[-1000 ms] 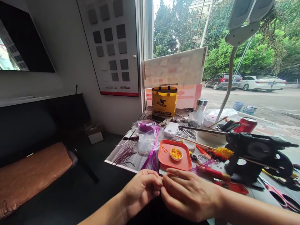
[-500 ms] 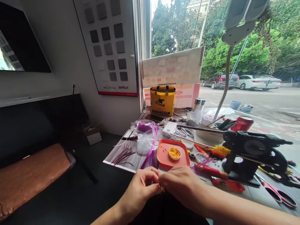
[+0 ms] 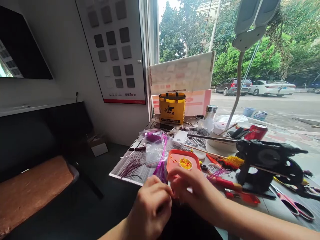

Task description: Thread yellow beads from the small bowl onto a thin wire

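Observation:
Close in front of me, my left hand (image 3: 152, 208) is closed, its fingers curled in a pinch. My right hand (image 3: 191, 191) meets it at the fingertips, with thumb and fingers bent together. Whatever lies between the fingers is too small and hidden to name. Just beyond the hands is an orange-red tray (image 3: 177, 154), its near edge covered by my right hand. On it stands a small white bowl of yellow and red bits (image 3: 185, 163), and a few loose bits lie beside it. Purple strands (image 3: 160, 170) stretch toward my left hand from a clear plastic bag (image 3: 152, 155).
At right are a black clamp-like device (image 3: 267, 163), red-handled scissors (image 3: 297, 206), a red-handled tool (image 3: 225, 183) and a bowl of silvery beads (image 3: 213, 169). Dark strands (image 3: 131, 166) lie near the table's left corner. Behind stand a yellow bag (image 3: 172, 110), a red can (image 3: 256, 131) and a lamp stem (image 3: 237, 86).
My left hand has turned, its back now facing up more. My right hand has lifted and its fingers have shifted, covering the tray's near edge. The view has moved slightly.

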Available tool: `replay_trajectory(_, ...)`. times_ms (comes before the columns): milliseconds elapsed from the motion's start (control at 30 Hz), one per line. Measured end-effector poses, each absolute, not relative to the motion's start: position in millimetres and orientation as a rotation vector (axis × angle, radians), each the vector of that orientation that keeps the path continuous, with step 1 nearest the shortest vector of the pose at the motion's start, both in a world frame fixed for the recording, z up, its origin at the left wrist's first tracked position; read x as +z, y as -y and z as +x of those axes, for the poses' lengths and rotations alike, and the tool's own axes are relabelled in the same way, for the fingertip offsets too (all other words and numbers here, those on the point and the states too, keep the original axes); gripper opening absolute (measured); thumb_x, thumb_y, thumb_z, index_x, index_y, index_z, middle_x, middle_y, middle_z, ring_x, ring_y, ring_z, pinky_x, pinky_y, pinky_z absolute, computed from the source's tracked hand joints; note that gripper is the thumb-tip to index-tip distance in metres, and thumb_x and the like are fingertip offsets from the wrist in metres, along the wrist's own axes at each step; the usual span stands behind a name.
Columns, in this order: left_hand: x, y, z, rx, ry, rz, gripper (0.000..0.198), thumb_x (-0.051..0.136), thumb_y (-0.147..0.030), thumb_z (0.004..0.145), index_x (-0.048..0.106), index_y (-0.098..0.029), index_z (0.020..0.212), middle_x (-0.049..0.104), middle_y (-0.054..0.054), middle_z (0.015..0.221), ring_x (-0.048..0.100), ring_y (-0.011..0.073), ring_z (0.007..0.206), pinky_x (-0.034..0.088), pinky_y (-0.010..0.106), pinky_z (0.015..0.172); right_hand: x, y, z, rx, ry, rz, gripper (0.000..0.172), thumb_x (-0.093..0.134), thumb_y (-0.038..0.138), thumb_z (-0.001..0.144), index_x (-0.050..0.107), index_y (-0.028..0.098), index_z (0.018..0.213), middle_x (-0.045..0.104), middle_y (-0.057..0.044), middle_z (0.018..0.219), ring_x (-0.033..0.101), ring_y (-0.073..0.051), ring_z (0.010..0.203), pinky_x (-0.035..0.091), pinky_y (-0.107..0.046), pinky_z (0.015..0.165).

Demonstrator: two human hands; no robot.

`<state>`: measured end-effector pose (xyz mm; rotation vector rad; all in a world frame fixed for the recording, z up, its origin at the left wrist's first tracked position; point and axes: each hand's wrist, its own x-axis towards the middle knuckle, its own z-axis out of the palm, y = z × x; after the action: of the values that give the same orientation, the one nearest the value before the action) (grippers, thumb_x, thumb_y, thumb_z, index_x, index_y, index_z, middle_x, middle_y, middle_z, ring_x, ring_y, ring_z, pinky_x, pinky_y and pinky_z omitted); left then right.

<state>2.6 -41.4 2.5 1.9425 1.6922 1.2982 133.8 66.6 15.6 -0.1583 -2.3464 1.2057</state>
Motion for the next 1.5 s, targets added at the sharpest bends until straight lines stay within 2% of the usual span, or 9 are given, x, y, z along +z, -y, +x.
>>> replay_trajectory(133,14,32,4,1.278,-1.274,0.779,0.005,0.06,-0.018,0.051,0.06,-0.013,0.053,0.058,0.004,0.062,0.047,0.0148,0.063,0.036,0.025,0.065,20,-68,150,-0.277,2.322,0.518,0.019,0.041,0.008,0.083,0.058,0.012,0.089,0.056,0.0,0.062,0.055,-0.011,0.055,0.043,-0.035,0.094)
replay_trajectory(300,12,29,11,1.317,-1.081,0.441,0.008,0.061,-0.014,0.042,0.056,-0.012,0.047,0.05,-0.001,0.051,0.04,0.0084,0.052,0.032,0.019,0.057,19,-72,151,-0.475,2.261,0.577,0.026,0.036,0.012,0.085,0.061,0.011,0.092,0.06,-0.004,0.073,0.058,-0.015,0.066,0.04,-0.036,0.095)
replay_trajectory(600,1,40,7,1.438,-1.569,1.666,0.011,0.057,-0.017,0.076,0.062,-0.015,0.067,0.051,0.003,0.08,0.049,0.0145,0.077,0.038,0.024,0.07,4,-66,136,1.171,2.331,-0.187,0.028,0.041,0.03,0.089,0.054,0.013,0.072,0.05,0.001,0.055,0.043,-0.006,0.047,0.036,-0.016,0.046)
replay_trajectory(800,-6,42,2,1.438,-1.481,2.913,0.022,0.042,0.004,0.077,0.059,-0.008,0.083,0.062,0.008,0.088,0.046,0.0169,0.08,0.036,0.03,0.075,13,-62,127,2.031,1.983,-0.448,0.045,0.054,0.057,0.071,0.047,0.014,0.076,0.045,0.004,0.048,0.039,-0.007,0.037,0.035,-0.016,0.034)
replay_trajectory(933,7,41,1,1.377,-1.529,1.988,0.012,0.052,-0.007,0.073,0.062,-0.014,0.069,0.064,0.003,0.077,0.049,0.0151,0.072,0.036,0.027,0.07,23,-62,141,1.049,2.416,-0.108,0.014,0.04,0.024,0.085,0.051,0.014,0.085,0.052,0.001,0.056,0.049,-0.009,0.048,0.048,-0.021,0.052)
replay_trajectory(1033,14,37,4,1.269,-1.278,0.949,0.002,0.061,-0.015,0.058,0.062,-0.013,0.057,0.061,0.003,0.066,0.049,0.0129,0.065,0.037,0.022,0.064,24,-63,152,-0.141,2.418,0.419,0.021,0.041,0.008,0.081,0.056,0.015,0.094,0.057,-0.001,0.064,0.054,-0.013,0.056,0.05,-0.032,0.077)
replay_trajectory(1133,14,33,8,1.259,-1.086,0.56,0.006,0.062,-0.015,0.047,0.06,-0.011,0.051,0.054,0.001,0.055,0.043,0.0089,0.056,0.034,0.019,0.058,23,-66,155,-0.489,2.322,0.577,0.023,0.039,0.014,0.085,0.059,0.013,0.098,0.058,-0.002,0.069,0.055,-0.015,0.059,0.048,-0.033,0.082)
replay_trajectory(1300,11,36,9,1.304,-1.17,0.772,0.006,0.065,-0.019,0.054,0.062,-0.013,0.055,0.057,0.003,0.067,0.048,0.012,0.065,0.037,0.021,0.065,22,-65,150,-0.075,2.432,0.476,0.034,0.025,0.011,0.09,0.057,0.012,0.08,0.053,-0.001,0.06,0.047,-0.012,0.05,0.046,-0.029,0.067)
replay_trajectory(1500,-1,48,5,1.545,-1.641,2.266,0.014,0.05,-0.008,0.079,0.062,-0.014,0.075,0.055,0.005,0.085,0.048,0.0155,0.081,0.039,0.025,0.073,14,-61,130,1.736,2.176,-0.356,0.029,0.049,0.044,0.081,0.048,0.015,0.076,0.047,0.003,0.051,0.041,-0.007,0.042,0.033,-0.015,0.037)
